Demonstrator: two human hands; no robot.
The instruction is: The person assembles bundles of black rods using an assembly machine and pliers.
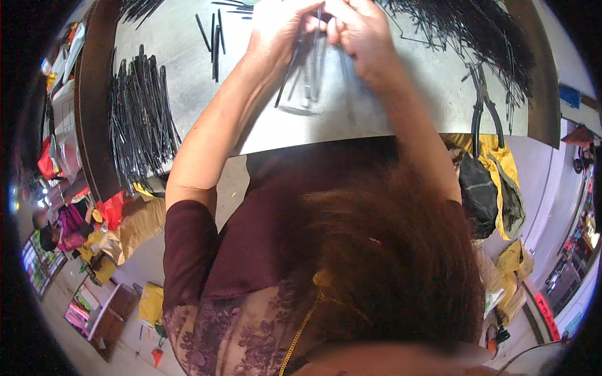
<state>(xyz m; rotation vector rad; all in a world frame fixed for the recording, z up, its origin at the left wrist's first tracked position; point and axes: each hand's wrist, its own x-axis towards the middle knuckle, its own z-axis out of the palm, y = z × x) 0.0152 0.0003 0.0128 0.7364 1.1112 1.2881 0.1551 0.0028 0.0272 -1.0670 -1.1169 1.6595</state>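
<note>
Close together, left hand and right hand at thin dark strips

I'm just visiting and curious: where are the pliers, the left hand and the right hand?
Pliers [482, 94], head view: near the pivot.
Left hand [280, 24], head view: its middle.
Right hand [365, 32], head view: its middle.

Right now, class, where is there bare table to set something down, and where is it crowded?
Bare table shows between left bundle, loose strips and left forearm. Another patch lies below the right tangle, between right forearm and pliers. Crowded: that tangle, and thin strips just below left hand and right hand.
</note>
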